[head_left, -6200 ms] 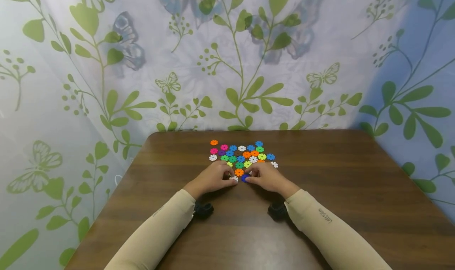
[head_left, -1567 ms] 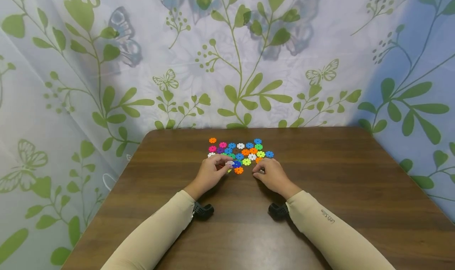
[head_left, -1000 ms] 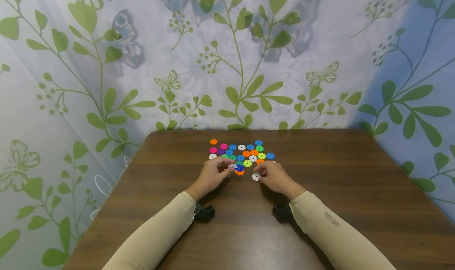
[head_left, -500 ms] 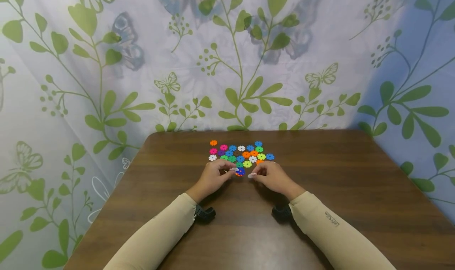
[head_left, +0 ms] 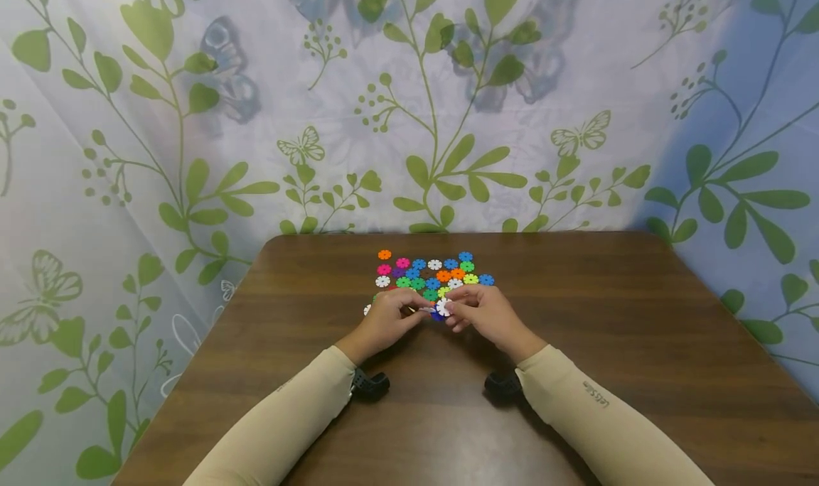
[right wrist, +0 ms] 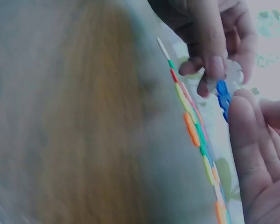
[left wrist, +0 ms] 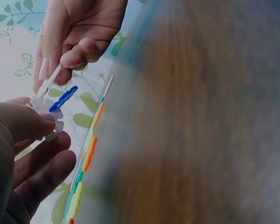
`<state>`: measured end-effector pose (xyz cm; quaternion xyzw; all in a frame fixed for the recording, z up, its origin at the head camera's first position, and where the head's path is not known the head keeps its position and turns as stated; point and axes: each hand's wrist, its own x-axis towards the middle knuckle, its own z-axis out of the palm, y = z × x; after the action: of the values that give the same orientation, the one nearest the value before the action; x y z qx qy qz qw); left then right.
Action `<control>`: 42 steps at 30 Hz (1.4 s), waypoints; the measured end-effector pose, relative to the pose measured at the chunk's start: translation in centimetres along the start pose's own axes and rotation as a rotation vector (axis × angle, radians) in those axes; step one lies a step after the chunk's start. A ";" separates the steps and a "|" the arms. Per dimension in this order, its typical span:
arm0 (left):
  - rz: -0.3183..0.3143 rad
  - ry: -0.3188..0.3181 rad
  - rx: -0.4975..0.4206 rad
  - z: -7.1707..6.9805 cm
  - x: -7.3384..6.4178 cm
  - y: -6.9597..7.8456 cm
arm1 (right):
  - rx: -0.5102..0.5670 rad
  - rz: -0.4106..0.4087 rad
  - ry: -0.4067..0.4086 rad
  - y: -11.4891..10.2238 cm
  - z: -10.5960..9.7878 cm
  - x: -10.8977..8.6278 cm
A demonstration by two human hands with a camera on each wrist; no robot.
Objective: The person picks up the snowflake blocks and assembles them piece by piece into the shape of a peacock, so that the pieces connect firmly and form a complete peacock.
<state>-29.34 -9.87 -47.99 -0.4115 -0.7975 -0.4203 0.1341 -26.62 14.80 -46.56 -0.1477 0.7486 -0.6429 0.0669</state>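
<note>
My left hand (head_left: 387, 319) pinches a white notched plastic disc (left wrist: 56, 125) between thumb and fingers. A dark blue notched disc (left wrist: 63, 99) stands crosswise in that white disc. My right hand (head_left: 489, 314) pinches another white notched disc (head_left: 443, 307), its face toward the head camera. In the left wrist view this second white disc is edge-on, its lower end right at the left hand's white disc. The right wrist view shows the blue disc edge-on between the hands, while the right hand's fingertips (right wrist: 241, 100) hide the disc they hold.
Several loose notched discs in many colours lie flat beyond the hands, among them an orange disc (head_left: 384, 254) at the far left and a blue disc (head_left: 486, 280) at the right. The brown wooden table (head_left: 576, 344) ends at a leaf-patterned curtain (head_left: 358, 116).
Earlier the blue disc lay by my right hand; it then joined the left hand's white disc. My right hand has since picked up a white disc and brought it left to the joined pair.
</note>
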 end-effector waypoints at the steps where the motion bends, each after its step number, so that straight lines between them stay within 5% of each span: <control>1: 0.007 -0.004 -0.006 0.0 0.0 0.1 | 0.019 0.004 0.004 0.0 0.1 0.0; 15: 0.140 0.066 0.113 0.4 0.0 0.5 | 0.115 -0.039 0.129 -0.3 1.6 -0.6; 30: 0.189 0.105 0.110 0.6 -0.4 1.1 | 0.136 -0.048 0.101 -0.3 2.4 -1.1; 42: 0.251 0.068 0.116 0.6 -0.1 1.6 | 0.113 -0.074 0.065 0.2 2.4 -0.8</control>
<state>-28.01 -8.92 -47.55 -0.4849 -0.7579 -0.3671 0.2361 -25.18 12.86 -47.23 -0.1502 0.7070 -0.6906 0.0271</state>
